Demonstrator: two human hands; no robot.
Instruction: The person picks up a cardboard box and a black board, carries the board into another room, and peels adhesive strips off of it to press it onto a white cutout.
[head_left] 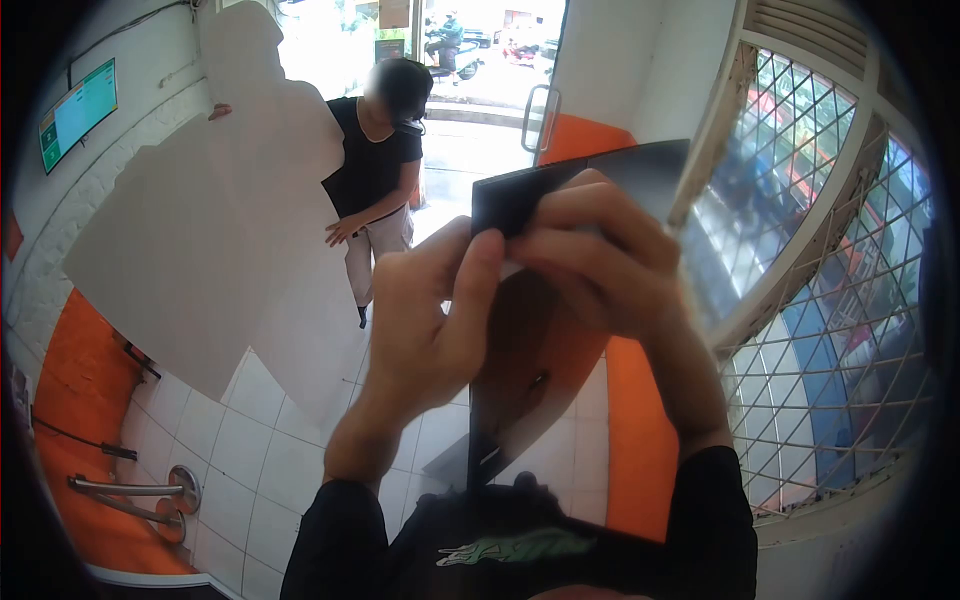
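A large dark, glossy panel (530, 370) stands upright close in front of me, its surface reflecting light and orange. My left hand (425, 320) is closed at its upper left corner, with the thumb pressed near the edge. Beside it, my right hand (610, 255) has its fingers bent and pinched at the same corner, almost touching the left thumb. A small pale spot shows under the right fingertips; what it is I cannot make out. Part of the panel is hidden behind both hands.
Another person (385, 150) stands ahead, holding a big white cut-out board (230, 230). A glass door with a handle (540, 115) opens to the street. Latticed windows (810, 330) line the right. A screen (78, 115) hangs on the left wall, above metal bars (130, 490).
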